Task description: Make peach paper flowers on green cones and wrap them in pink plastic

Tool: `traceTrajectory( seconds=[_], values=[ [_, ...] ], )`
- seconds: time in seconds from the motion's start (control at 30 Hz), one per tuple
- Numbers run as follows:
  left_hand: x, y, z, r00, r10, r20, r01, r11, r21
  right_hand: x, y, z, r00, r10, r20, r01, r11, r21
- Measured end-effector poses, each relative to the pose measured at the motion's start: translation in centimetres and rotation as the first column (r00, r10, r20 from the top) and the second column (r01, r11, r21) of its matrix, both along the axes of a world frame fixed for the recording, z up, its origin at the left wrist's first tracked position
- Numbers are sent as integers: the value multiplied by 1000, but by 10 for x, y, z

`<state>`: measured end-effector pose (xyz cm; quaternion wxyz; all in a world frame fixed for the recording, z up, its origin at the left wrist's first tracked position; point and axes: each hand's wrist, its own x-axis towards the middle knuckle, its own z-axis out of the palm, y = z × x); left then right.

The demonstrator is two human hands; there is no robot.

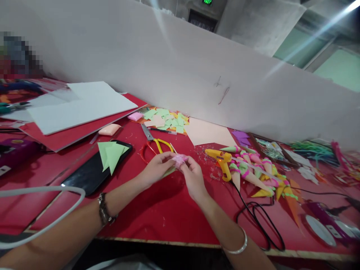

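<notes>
Over the red table my left hand and my right hand meet around one small piece. It is a pale green paper cone with a fluffy pink tuft at its top. My left fingers pinch the cone; my right fingertips press on the pink tuft. Both hands are closed on it. Red-handled scissors lie just behind my hands. A yellow glue gun rests to the right, beside a pile of finished cones with pink bands.
A black phone with green paper triangles on it lies at the left. White boards, green paper squares, a pink sheet and a black cord lie around. A white partition backs the table.
</notes>
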<state>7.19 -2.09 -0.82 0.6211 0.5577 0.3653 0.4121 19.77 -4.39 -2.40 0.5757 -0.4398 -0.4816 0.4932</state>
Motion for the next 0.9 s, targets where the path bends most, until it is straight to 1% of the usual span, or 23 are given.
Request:
traceTrajectory(
  seconds=[0.07,0.2,0.3,0.37,0.43,0.53,0.6,0.63,0.7,0.77,0.9],
  values=[
    [0,-2,0,995,-8,98,17,995,-95,0,-1,3,999,-20,-44,21,1000,22],
    [-1,-3,1,981,-10,192,36,990,-136,-3,-3,8,995,24,-93,-25,1000,-2],
    [-1,-1,0,986,-23,162,45,990,-132,-4,-4,9,985,34,-171,-41,998,-41],
    [0,-1,-1,992,-23,121,36,993,-109,-5,-5,8,979,1,-202,-14,998,-59],
    [1,-2,-3,995,-15,95,24,995,-97,-4,-5,8,985,-50,-163,41,998,-54],
    [3,-5,-5,996,-15,92,28,990,-141,0,-4,9,989,-146,-33,147,989,17],
    [3,-6,-4,993,-51,109,69,983,-169,2,-4,12,981,-193,31,190,979,72],
    [2,-7,-3,989,-78,126,99,981,-170,2,-4,13,979,-196,54,191,978,88],
    [0,-6,0,977,-126,172,154,974,-164,2,-5,16,984,-161,79,154,984,86],
    [-2,-6,4,966,-142,217,180,969,-167,1,-5,17,993,-94,67,92,995,45],
    [-2,-7,5,955,-103,279,159,969,-189,1,-4,17,1000,-20,7,21,999,-28]
  ],
)
